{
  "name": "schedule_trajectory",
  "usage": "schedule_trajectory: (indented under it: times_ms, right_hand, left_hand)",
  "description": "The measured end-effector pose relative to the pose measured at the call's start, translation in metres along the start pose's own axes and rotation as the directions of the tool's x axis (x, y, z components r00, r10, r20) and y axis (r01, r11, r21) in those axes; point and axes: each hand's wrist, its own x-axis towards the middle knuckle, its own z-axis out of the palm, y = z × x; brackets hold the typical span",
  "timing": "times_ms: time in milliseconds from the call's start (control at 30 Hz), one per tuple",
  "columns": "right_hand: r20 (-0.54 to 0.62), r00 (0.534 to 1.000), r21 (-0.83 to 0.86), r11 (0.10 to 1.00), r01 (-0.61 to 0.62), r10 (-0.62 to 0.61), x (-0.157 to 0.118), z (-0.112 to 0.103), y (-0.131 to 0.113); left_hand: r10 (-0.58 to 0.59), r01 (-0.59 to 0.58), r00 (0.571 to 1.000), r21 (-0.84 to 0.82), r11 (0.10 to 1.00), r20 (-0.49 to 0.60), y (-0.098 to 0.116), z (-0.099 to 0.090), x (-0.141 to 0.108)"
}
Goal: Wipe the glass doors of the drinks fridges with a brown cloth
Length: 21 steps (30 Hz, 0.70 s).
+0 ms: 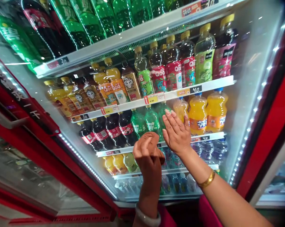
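My left hand [146,151] is closed on a reddish-brown cloth-like item [154,141], low in the middle of the view; a pale bangle circles that wrist. Just to its right, my right hand [177,131] is raised with fingers stretched out and nothing in it. Behind its fingertips is a green bottle [165,110], partly covered. Whether my right hand touches any surface cannot be made out. A gold bracelet [207,179] sits on my right wrist.
A lit drinks cooler fills the view, with slanting white shelves [123,105] of bottles. Orange bottles [217,108] stand right of my hands, dark cola bottles [113,132] to the left. Red frames [270,126] edge the cooler, and a door handle [12,121] juts out at left.
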Motion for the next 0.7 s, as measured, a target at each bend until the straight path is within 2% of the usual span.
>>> schedule_trajectory:
  times_ms: [67, 133, 200, 267, 333, 400, 500, 567, 633, 700]
  right_hand:
    - [-0.025, 0.999, 0.019, 0.999, -0.044, 0.044, 0.000, 0.001, 0.000]
    - [-0.027, 0.998, 0.036, 0.998, -0.057, 0.058, 0.000, 0.001, 0.000]
    - [-0.030, 0.998, 0.057, 0.997, -0.051, 0.053, 0.000, 0.000, 0.001]
    - [-0.044, 0.998, 0.085, 0.995, -0.043, 0.046, 0.000, -0.001, 0.002]
    - [-0.053, 0.998, 0.118, 0.993, -0.030, 0.036, -0.001, -0.002, 0.004]
    - [-0.053, 0.998, 0.141, 0.990, -0.017, 0.024, -0.002, -0.003, 0.004]
    - [-0.049, 0.999, 0.136, 0.991, -0.010, 0.017, -0.002, -0.003, 0.003]
    - [-0.042, 0.999, 0.131, 0.991, -0.013, 0.019, -0.002, -0.003, 0.003]
    - [-0.039, 0.999, 0.134, 0.991, -0.019, 0.024, -0.002, -0.003, 0.002]
    - [-0.049, 0.998, 0.141, 0.990, -0.019, 0.026, -0.003, -0.003, 0.002]
  left_hand:
    - [-0.048, 0.046, 0.991, -0.020, 0.999, -0.121, 0.006, 0.001, 0.019]
    - [-0.053, 0.057, 0.980, 0.013, 0.998, -0.194, 0.013, 0.007, 0.029]
    - [0.000, 0.015, 0.983, 0.081, 0.997, -0.183, 0.019, 0.019, 0.024]
    - [0.080, -0.063, 0.987, 0.126, 0.990, -0.136, 0.023, 0.031, 0.007]
    - [0.121, -0.109, 0.987, 0.106, 0.988, -0.106, 0.024, 0.039, -0.011]
    - [0.121, -0.113, 0.988, 0.078, 0.990, -0.097, 0.023, 0.040, -0.017]
    - [0.014, -0.007, 0.992, 0.054, 0.999, -0.124, 0.025, 0.031, 0.008]
    - [-0.070, 0.082, 0.975, 0.051, 0.995, -0.212, 0.029, 0.025, 0.033]
    - [-0.042, 0.069, 0.970, 0.107, 0.992, -0.241, 0.032, 0.025, 0.045]
    - [0.061, -0.031, 0.982, 0.165, 0.986, -0.179, 0.032, 0.029, 0.038]
